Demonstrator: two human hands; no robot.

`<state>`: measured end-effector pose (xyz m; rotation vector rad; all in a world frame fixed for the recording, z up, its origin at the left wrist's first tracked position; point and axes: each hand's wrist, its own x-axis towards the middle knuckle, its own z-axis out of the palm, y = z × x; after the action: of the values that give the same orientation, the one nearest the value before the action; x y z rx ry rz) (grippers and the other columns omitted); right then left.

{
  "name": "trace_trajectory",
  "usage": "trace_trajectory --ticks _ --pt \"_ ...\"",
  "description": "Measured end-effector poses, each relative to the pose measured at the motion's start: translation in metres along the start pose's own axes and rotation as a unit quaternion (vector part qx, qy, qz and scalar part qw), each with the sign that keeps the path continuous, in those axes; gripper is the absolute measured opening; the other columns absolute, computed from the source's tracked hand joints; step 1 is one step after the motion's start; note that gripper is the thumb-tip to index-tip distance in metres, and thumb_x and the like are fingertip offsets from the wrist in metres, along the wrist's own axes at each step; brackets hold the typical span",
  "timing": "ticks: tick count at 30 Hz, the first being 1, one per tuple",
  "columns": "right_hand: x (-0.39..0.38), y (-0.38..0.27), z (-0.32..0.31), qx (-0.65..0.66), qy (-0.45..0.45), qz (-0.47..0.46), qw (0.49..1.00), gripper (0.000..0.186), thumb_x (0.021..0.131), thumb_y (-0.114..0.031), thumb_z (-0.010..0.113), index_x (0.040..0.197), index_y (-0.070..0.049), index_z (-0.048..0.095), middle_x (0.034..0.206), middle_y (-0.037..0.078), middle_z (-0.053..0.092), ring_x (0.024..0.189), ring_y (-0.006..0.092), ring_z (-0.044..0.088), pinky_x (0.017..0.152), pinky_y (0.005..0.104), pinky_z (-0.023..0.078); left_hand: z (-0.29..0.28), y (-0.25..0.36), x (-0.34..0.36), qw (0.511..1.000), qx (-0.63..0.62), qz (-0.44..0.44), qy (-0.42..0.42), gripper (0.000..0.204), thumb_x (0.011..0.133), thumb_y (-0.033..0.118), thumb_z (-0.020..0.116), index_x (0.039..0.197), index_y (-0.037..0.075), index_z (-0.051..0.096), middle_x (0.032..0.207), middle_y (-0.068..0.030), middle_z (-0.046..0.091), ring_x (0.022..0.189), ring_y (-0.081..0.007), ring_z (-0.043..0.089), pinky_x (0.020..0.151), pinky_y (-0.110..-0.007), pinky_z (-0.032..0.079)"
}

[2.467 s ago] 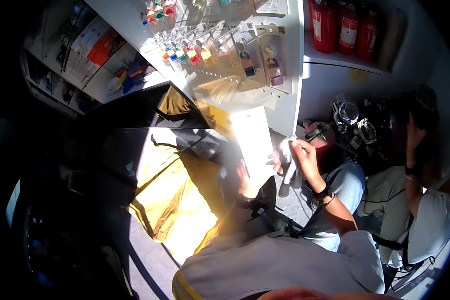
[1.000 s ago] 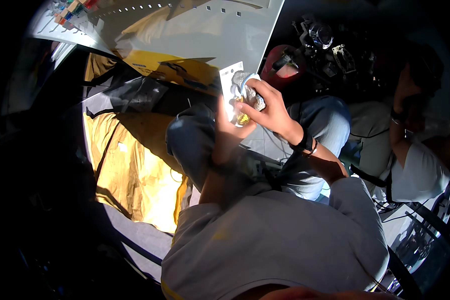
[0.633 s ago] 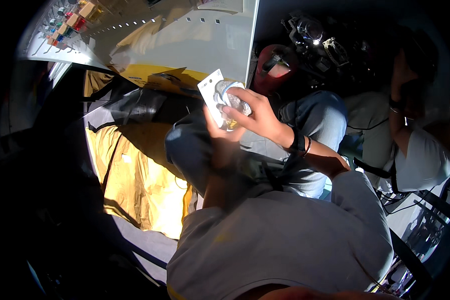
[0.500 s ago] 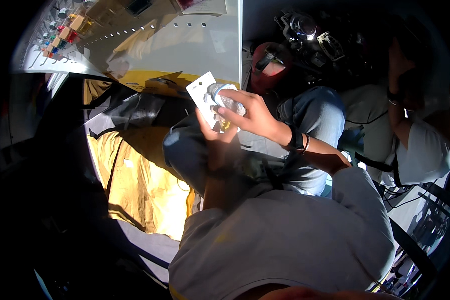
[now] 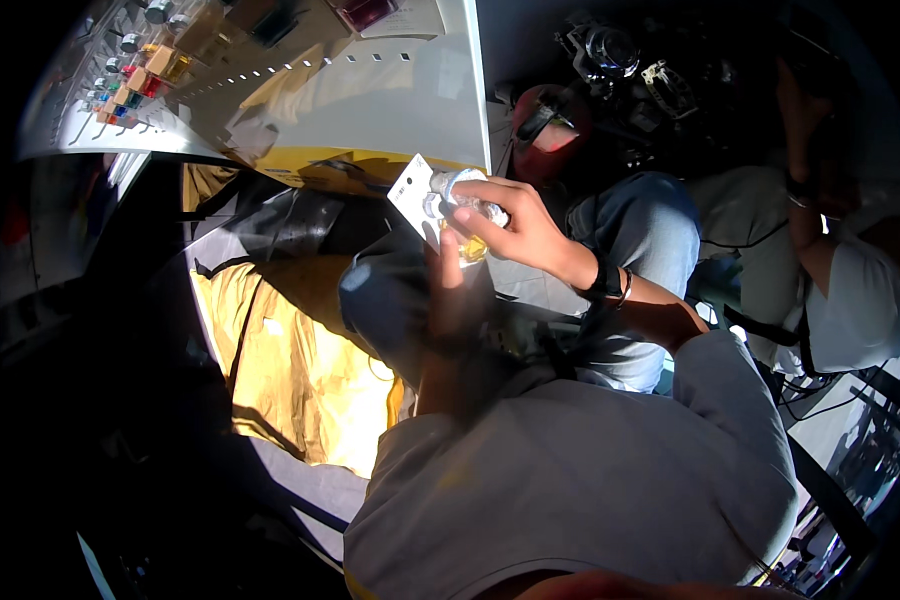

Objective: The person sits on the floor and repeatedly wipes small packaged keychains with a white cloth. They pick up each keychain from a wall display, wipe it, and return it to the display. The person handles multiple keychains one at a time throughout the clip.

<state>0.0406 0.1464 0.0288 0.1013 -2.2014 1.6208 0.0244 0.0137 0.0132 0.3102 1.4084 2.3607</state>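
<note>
In front of my knees I hold a white hang card (image 5: 413,190) with a round hole near its top corner. Against its face sits a clear, shiny plastic pack (image 5: 475,215) with something yellow (image 5: 468,242) low in it; glare hides its exact kind. My right hand (image 5: 535,235) comes from the right, its thumb and fingers closed about the pack. From below, my left hand (image 5: 450,275) grips the card's lower end, one digit raised against the front. Its other fingers are hidden behind the card and in shadow.
Ahead stands a white display panel (image 5: 425,95) with small coloured bottles (image 5: 135,85) hanging at its left. A rounded red object (image 5: 548,140) lies beyond my right knee. Yellow cloth (image 5: 300,370) lies at my left. Another person's arm (image 5: 810,230) is at far right.
The card has turned more edge-on and shifted slightly right with both hands. A digit of my left hand now shows in front of it. The whole view has shifted slightly.
</note>
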Motion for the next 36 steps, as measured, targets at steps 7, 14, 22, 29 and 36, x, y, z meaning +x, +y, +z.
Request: trace_trajectory --ticks 7,14,22,29,36 --pt "-0.005 -0.012 0.003 -0.118 -0.016 -0.047 0.992 0.031 0.078 -0.017 0.070 0.103 0.001 0.064 0.086 0.017 0.064 0.067 0.0343 0.063 0.059 0.0330 0.050 -0.014 -0.003 -0.001 0.984 0.168 -0.047 0.024 0.074 0.097 0.057 0.017 0.143 -0.001 0.024 0.142 -0.0151 0.034 0.129 -0.0251 0.037 0.106 -0.035 0.029" --pt "-0.010 -0.006 0.015 -0.182 -0.040 -0.091 0.978 0.015 0.076 -0.016 0.067 0.089 -0.008 0.068 0.077 0.010 0.062 0.058 0.0290 0.061 0.051 0.0342 0.048 -0.024 -0.012 -0.004 0.976 0.196 -0.038 0.084 0.063 0.099 0.053 0.023 0.119 0.000 0.050 0.105 -0.0072 0.055 0.092 -0.0153 0.051 0.080 -0.028 0.041" --pt "-0.015 -0.005 0.020 -0.191 -0.094 -0.119 0.970 0.012 0.075 -0.015 0.066 0.086 -0.011 0.069 0.080 0.007 0.061 0.058 0.0265 0.061 0.053 0.0337 0.050 -0.026 -0.012 0.008 0.996 -0.039 0.008 0.080 0.075 0.096 0.061 0.022 0.138 0.001 0.037 0.125 -0.0093 0.049 0.105 -0.0182 0.051 0.093 -0.032 0.039" --pt "-0.012 -0.005 0.013 -0.104 -0.085 -0.063 0.989 0.012 0.074 -0.010 0.066 0.085 -0.007 0.069 0.083 0.011 0.064 0.061 0.0296 0.062 0.053 0.0338 0.049 -0.012 -0.001 0.012 0.995 -0.048 0.048 0.070 0.072 0.096 0.059 0.025 0.137 0.001 0.034 0.116 -0.0122 0.050 0.098 -0.0201 0.052 0.085 -0.033 0.042" --pt "-0.012 -0.003 0.013 -0.057 -0.070 -0.067 0.994 0.011 0.074 -0.004 0.066 0.085 -0.002 0.066 0.080 0.012 0.063 0.062 0.0310 0.061 0.054 0.0324 0.049 -0.017 -0.001 0.011 0.996 -0.063 0.036 0.060 0.079 0.094 0.063 0.024 0.139 -0.001 0.031 0.133 -0.0141 0.043 0.115 -0.0242 0.046 0.098 -0.035 0.036"
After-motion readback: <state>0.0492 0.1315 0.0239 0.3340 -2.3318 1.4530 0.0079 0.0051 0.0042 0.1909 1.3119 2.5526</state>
